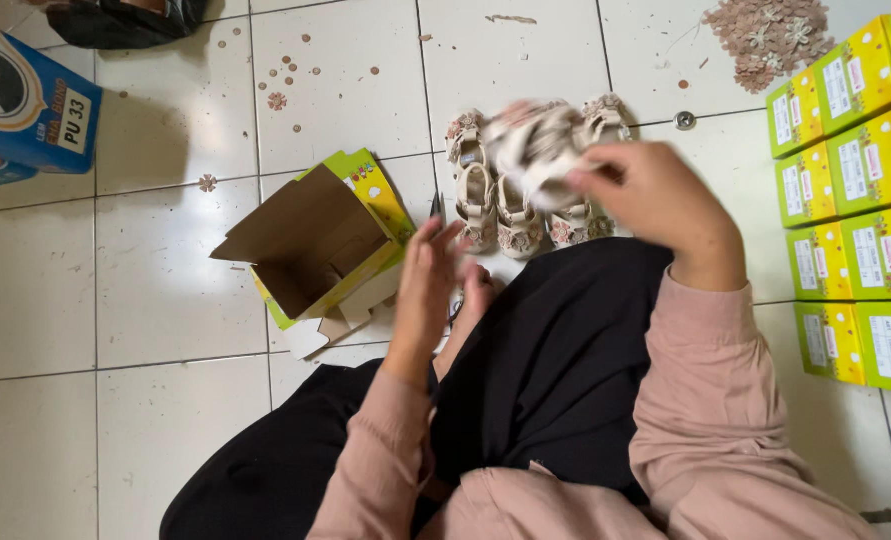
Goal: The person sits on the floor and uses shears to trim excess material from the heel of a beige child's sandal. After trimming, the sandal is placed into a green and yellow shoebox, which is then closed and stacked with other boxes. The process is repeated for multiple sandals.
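A: Starting at the far left, what lies on the tiled floor?

B: A blue carton with a cartoon figure sits in the top left corner, and a dark bag lies just beyond it. Nearer the middle, an open green-and-yellow shoe box rests with its flaps out; its brown inside shows nothing in it.

A: And the person's hands?

B: The left hand is spread, fingers loose, hovering just right of the box and holding nothing. The right hand is raised above the floor and closed on a crumpled wad of white paper, pinching it at one side.

A: How does that paper look to handle?

B: Light and soft, by the look of it; it should crush or tear easily, so a loose grip around the bunched middle seems safest. It is blurred, so finer detail cannot be told.

A: What is under it?

B: Small cream children's sandals with flower trims stand in a row on the floor, touching one another, just past the person's black-clothed knees. They look light and fairly stiff in the sole, best taken by the strap or heel.

A: And to the right?

B: A heap of loose flower trims lies top right, and closed green-and-yellow boxes are ranked along the right edge; their contents are hidden.
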`<action>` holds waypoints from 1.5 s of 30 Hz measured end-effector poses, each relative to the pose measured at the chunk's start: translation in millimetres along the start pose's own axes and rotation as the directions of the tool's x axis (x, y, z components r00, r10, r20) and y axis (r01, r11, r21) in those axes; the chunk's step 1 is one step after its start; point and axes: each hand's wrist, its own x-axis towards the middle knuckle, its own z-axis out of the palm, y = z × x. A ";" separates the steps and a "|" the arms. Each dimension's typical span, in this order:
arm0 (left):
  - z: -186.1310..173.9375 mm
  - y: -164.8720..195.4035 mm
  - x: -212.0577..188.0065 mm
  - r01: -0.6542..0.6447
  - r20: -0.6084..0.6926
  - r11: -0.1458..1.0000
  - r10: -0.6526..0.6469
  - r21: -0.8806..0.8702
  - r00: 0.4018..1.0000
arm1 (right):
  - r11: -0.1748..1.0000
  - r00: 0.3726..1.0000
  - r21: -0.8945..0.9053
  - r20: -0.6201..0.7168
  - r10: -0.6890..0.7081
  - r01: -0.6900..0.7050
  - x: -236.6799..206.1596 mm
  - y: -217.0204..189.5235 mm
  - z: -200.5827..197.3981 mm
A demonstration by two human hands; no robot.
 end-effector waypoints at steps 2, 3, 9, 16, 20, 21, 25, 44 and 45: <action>20.9 -4.2 16.4 0.112 0.045 0.928 -0.103 -0.354 0.994 | 0.907 0.898 0.182 0.163 -0.408 0.379 0.6 -11.3 7.2; 26.9 -3.5 22.3 0.042 0.024 0.913 -0.035 -0.406 0.999 | 0.945 0.941 0.095 0.105 -0.322 0.313 6.2 -9.4 12.7; 16.2 20.9 6.4 0.029 0.086 0.867 0.016 -0.497 0.996 | 0.832 0.904 -0.546 0.303 0.301 -0.094 73.3 63.4 59.8; -3.4 61.9 -49.6 0.056 0.046 0.858 -0.038 -0.511 0.998 | 0.596 0.945 -0.782 0.031 0.326 -0.180 89.5 74.3 87.0; -31.5 95.7 -95.3 0.022 0.013 0.882 -0.018 -0.471 1.000 | 0.553 0.995 -0.828 -0.100 0.009 -0.089 64.2 68.5 77.7; -37.6 102.4 -104.2 0.003 -0.049 0.898 -0.027 -0.441 0.998 | 0.571 0.998 -0.819 -0.049 0.040 -0.063 53.2 69.2 71.9; -56.1 117.8 -134.8 -0.031 -0.080 0.902 -0.004 -0.431 0.997 | 0.785 0.914 -0.509 0.009 -0.405 0.353 29.3 59.1 55.2; -135.7 114.1 -134.8 -0.200 -0.151 0.882 0.148 -0.428 0.977 | 0.843 0.832 0.038 0.144 -0.536 0.537 -13.3 -131.7 314.3; -134.9 116.8 -132.7 -0.201 -0.133 0.898 0.161 -0.392 0.978 | 0.835 0.829 0.039 0.101 -0.549 0.548 -11.9 -136.5 304.4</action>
